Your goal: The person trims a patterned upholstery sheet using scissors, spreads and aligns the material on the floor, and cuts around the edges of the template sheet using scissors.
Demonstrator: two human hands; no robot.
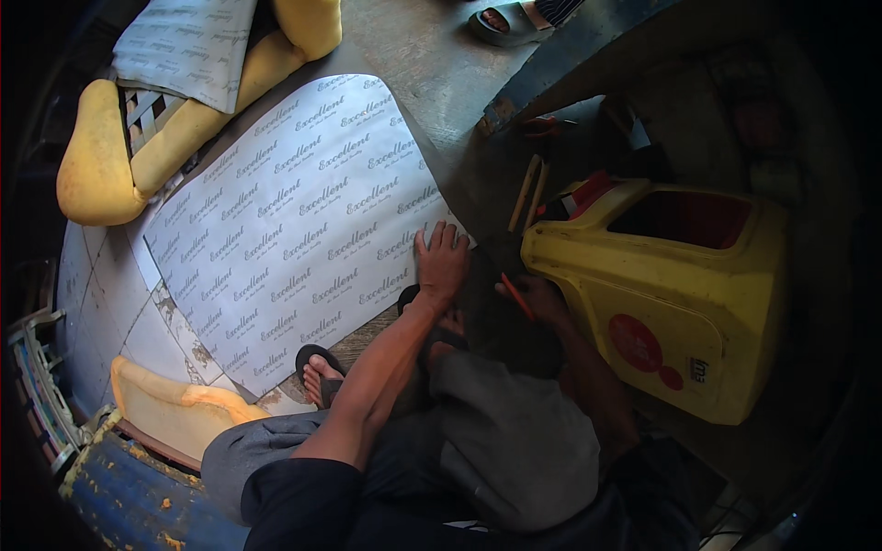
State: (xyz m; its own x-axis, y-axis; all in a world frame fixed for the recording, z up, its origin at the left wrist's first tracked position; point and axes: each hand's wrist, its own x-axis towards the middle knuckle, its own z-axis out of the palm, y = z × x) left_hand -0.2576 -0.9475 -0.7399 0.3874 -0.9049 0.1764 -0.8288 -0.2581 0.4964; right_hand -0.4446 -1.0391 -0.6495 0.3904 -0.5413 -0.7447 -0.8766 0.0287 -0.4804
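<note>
A large white sheet [285, 230] with rows of printed lettering lies spread over the floor in front of me. My left hand [443, 264] rests on its right edge, palm down with the fingers stretched out. To the right of the sheet, my right hand [542, 301] is closed round a slim orange-red tool [518, 297]; its exact kind is hard to make out in the shadow.
Yellow foam padding [96, 161] on a seat frame stands at the far left, a folded printed sheet [188, 46] over it. On the right is a yellow plastic bin [680, 308], beside wooden sticks [526, 193]. Another person's sandalled foot [503, 24] shows at the top.
</note>
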